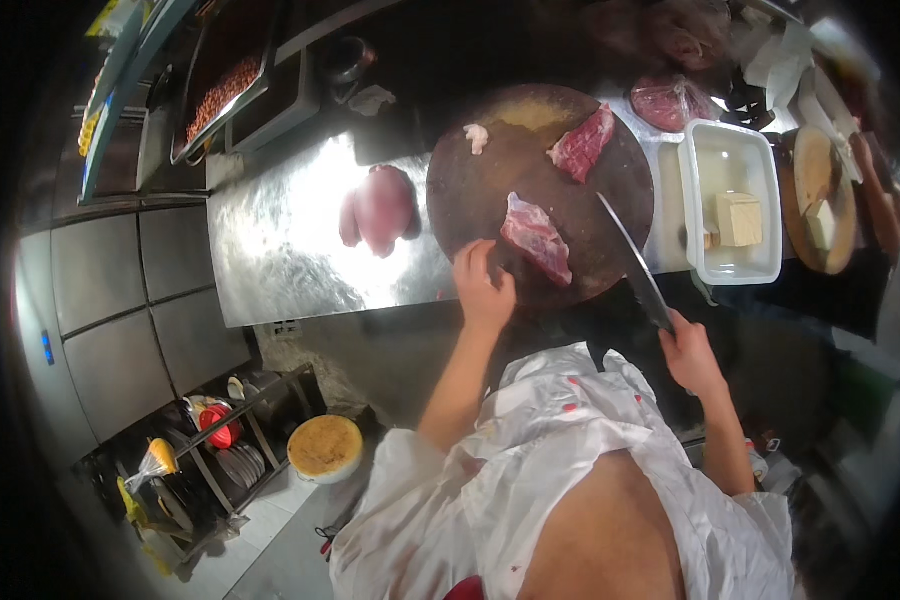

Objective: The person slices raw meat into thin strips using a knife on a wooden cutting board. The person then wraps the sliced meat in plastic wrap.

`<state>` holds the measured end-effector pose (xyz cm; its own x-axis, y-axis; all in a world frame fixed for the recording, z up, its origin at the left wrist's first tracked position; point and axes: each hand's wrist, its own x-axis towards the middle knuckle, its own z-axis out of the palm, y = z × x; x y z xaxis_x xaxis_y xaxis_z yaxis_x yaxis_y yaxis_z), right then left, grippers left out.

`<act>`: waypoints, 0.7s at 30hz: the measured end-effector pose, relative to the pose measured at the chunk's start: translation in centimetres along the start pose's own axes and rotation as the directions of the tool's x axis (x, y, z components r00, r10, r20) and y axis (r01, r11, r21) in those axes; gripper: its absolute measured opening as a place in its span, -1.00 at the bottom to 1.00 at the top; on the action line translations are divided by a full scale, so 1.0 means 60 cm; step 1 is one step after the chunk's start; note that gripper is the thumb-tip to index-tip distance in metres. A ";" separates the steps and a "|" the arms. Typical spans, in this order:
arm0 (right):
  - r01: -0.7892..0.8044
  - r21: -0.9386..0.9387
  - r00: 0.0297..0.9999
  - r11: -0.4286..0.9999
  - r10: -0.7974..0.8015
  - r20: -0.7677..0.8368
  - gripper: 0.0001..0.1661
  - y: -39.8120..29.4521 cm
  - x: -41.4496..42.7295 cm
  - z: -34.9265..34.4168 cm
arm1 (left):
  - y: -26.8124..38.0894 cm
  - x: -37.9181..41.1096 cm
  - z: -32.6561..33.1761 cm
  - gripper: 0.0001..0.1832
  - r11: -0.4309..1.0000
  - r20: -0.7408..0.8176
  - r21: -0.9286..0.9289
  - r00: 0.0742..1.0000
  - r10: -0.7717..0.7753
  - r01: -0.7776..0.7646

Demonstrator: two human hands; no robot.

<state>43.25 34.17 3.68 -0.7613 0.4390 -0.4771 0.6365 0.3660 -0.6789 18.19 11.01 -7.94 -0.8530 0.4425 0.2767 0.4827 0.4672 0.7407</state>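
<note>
A large round chopping block (480, 195) lies before me. On it are a pale-streaked piece of raw meat (538, 238) near the middle, a redder piece of raw meat (586, 144) at the far right and a small whitish scrap (477, 139) at the far left. My left hand (484, 289) is at the block's near left edge, fingers curled and apart, with nothing in it, just left of the nearer meat. My right hand (690, 352) grips the handle of a long kitchen knife (643, 277), whose blade points away over the block's right side.
More raw meat (379, 210) lies on the steel counter (270, 247) at left. Right of the block stand a white plastic tub (772, 210) holding a pale block (739, 219), and a smaller round board (814, 165). Bagged meat (671, 103) sits behind. Another person's arm (874, 191) shows at far right.
</note>
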 end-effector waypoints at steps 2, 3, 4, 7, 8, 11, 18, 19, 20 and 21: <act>0.083 -0.051 0.997 0.995 -0.083 0.011 -0.58 -0.032 0.032 0.043 | -0.058 0.000 -0.016 -0.56 0.988 0.123 0.039 0.982 0.144 -0.150; 0.132 -0.077 0.991 0.988 -0.130 0.036 -0.58 -0.052 0.054 0.062 | -0.071 -0.003 -0.019 -0.57 0.974 0.176 0.052 0.962 0.208 -0.220; 0.176 -0.145 0.984 0.974 -0.169 0.057 -0.59 -0.052 0.075 0.084 | -0.073 -0.004 -0.013 -0.57 0.957 0.209 0.059 0.941 0.267 -0.284; 0.179 -0.270 0.983 0.946 -0.160 0.089 -0.57 -0.064 0.113 0.130 | -0.064 0.012 0.019 -0.53 0.896 0.297 0.057 0.864 0.406 -0.440; 0.178 -0.298 0.984 0.938 -0.161 0.081 -0.58 -0.066 0.121 0.141 | -0.060 0.019 0.035 -0.52 0.886 0.314 0.052 0.850 0.423 -0.460; 0.180 -0.339 0.983 0.924 -0.160 0.086 -0.59 -0.055 0.130 0.160 | -0.085 0.011 0.081 -0.46 0.872 0.299 0.058 0.842 0.450 -0.487; 0.123 -0.396 0.985 0.910 -0.064 0.161 -0.59 -0.053 0.125 0.139 | -0.097 0.001 0.096 -0.47 0.856 0.292 0.097 0.837 0.463 -0.507; 0.116 -0.399 0.985 0.910 -0.054 0.164 -0.59 -0.059 0.122 0.133 | -0.099 0.000 0.097 -0.47 0.853 0.287 0.117 0.840 0.461 -0.508; 0.146 -0.397 0.982 0.906 -0.084 0.171 -0.61 -0.057 0.117 0.124 | -0.101 -0.001 0.098 -0.47 0.858 0.287 0.108 0.842 0.457 -0.503; 0.154 -0.387 0.979 0.909 -0.088 0.182 -0.61 -0.042 0.113 0.122 | -0.097 0.000 0.095 -0.48 0.861 0.291 0.097 0.841 0.456 -0.500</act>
<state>35.56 30.23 -1.92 -0.8244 0.2487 -0.5085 0.5094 0.7176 -0.4749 16.52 12.66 -15.77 -0.4396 0.8081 0.3920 0.8611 0.2552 0.4397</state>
